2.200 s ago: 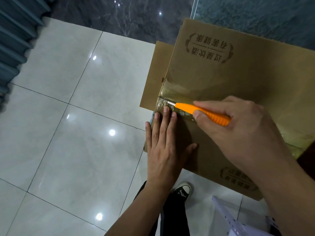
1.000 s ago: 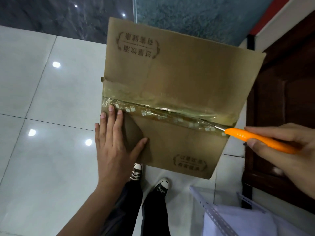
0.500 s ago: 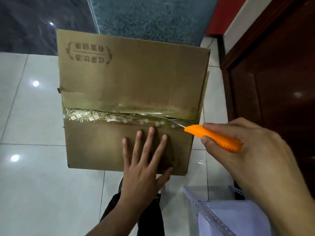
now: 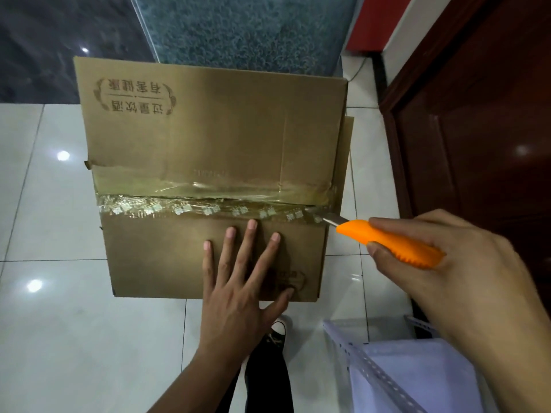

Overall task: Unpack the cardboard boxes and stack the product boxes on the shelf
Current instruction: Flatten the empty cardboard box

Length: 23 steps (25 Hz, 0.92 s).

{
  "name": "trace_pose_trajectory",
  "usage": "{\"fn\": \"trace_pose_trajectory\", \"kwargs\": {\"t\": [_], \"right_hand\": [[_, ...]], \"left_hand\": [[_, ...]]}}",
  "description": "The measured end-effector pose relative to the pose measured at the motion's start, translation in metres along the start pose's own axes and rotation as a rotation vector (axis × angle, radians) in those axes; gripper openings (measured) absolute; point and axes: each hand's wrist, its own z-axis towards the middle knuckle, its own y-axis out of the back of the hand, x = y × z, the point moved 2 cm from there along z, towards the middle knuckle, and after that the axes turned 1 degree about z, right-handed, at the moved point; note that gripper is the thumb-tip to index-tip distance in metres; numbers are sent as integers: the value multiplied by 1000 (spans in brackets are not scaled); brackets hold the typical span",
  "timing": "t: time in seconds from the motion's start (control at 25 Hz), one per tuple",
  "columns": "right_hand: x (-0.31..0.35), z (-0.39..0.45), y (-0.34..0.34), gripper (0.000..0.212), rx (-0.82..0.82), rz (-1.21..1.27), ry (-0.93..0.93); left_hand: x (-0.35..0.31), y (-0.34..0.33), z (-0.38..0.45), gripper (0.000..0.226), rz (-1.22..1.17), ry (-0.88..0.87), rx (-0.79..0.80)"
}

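A brown cardboard box (image 4: 214, 138) fills the middle of the view, its closed top facing the camera, above a white tiled floor (image 4: 59, 338). A printed emblem with characters sits at the far left corner of the top, and a second, partly covered one lies at the near right corner. A strip of clear tape (image 4: 208, 204) runs left to right along the seam between the two top flaps.

The left hand (image 4: 241, 281) lies flat on the near flap with its fingers straight and spread, fingertips just short of the tape, thumb out to the right over the near emblem. The right hand (image 4: 453, 272) is curled round the orange handle of a utility knife (image 4: 387, 242), thumb under the handle and fingers over it. The knife's short metal blade points left and touches the right end of the taped seam, at the box's right edge.

Near right stands the corner of a white metal shelf (image 4: 387, 377) with a perforated upright. A dark wooden door (image 4: 477, 129) fills the right side. Below the left forearm, dark trousers and a black-and-white sneaker (image 4: 278, 327) show against the floor. A teal textured panel (image 4: 247, 28) lies beyond the box.
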Motion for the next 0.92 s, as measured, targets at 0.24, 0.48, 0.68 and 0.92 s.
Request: {"fn": "trace_pose_trajectory", "kwargs": {"t": [0.24,0.48,0.68,0.92], "right_hand": [[-22,-8,9,28,-17,59,-55],[-56,-22,4,8,-193,415,-229],[-48,-25,-43,23,-239,730,-244],[-50,-22,-69,31,-285,750,-223]], "left_hand": [[1,2,-2,87,-8,-5,3],[0,2,0,89,-44,-4,-26],[-1,3,1,89,-35,2,-43],[-2,1,1,92,-15,-7,-50]]}}
